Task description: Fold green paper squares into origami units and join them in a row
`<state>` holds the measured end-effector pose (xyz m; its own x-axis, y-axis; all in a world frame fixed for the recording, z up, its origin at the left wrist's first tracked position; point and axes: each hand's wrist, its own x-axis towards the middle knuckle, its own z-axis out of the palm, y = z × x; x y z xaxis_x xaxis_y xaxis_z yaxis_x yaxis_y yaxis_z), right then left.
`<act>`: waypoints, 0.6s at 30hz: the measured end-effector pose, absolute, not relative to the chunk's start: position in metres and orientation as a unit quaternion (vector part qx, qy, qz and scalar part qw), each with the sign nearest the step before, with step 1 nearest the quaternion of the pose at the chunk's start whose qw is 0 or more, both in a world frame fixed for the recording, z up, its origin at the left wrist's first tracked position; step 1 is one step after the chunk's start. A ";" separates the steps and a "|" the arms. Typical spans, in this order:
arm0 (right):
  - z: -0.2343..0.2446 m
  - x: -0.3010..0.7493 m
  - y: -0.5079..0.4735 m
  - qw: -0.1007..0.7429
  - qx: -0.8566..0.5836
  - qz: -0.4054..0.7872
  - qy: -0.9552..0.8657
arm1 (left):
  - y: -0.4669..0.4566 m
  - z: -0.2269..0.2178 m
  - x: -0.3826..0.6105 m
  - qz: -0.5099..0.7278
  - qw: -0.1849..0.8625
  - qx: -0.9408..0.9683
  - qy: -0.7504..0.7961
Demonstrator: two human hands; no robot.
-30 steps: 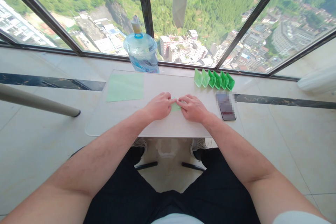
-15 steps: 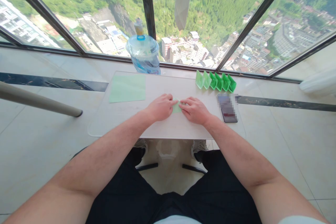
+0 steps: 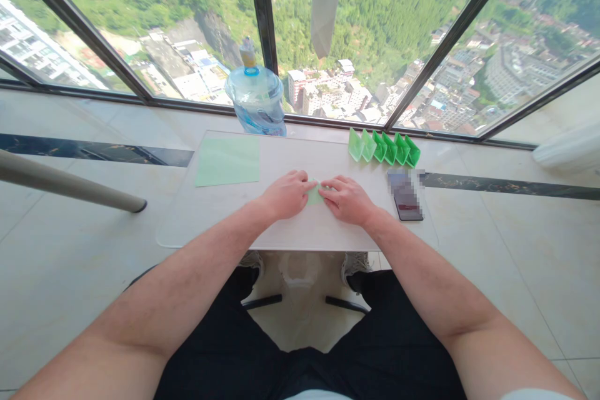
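My left hand (image 3: 285, 194) and my right hand (image 3: 345, 199) meet at the middle of a small clear table (image 3: 210, 219). Between their fingertips lies a small folded piece of light green paper (image 3: 314, 195), pressed flat onto the tabletop. Both hands have their fingers curled and pinched on it. Most of the paper is hidden under the fingers. A flat sheet of light green paper (image 3: 227, 160) lies at the table's far left.
A row of several folded green paper pieces (image 3: 383, 146) stands at the far right of the table, with a dark phone (image 3: 405, 195) just in front. A large water bottle (image 3: 256, 98) stands by the window. A pale pole (image 3: 70, 184) juts in from the left.
Both hands stay on the small green paper with only slight finger shifts. The view has drifted a little.
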<state>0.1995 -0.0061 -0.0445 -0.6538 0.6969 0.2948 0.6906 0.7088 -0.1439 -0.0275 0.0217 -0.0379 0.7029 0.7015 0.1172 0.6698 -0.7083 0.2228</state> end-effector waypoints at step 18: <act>-0.040 0.199 -0.005 0.153 -0.379 0.008 -0.913 | 0.009 -0.030 -0.020 0.070 0.037 0.915 0.395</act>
<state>0.1986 -0.0052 -0.0401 -0.6661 0.6937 0.2740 0.6889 0.7130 -0.1306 -0.0201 0.0094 -0.0301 0.6777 0.7288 0.0983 0.7186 -0.6847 0.1220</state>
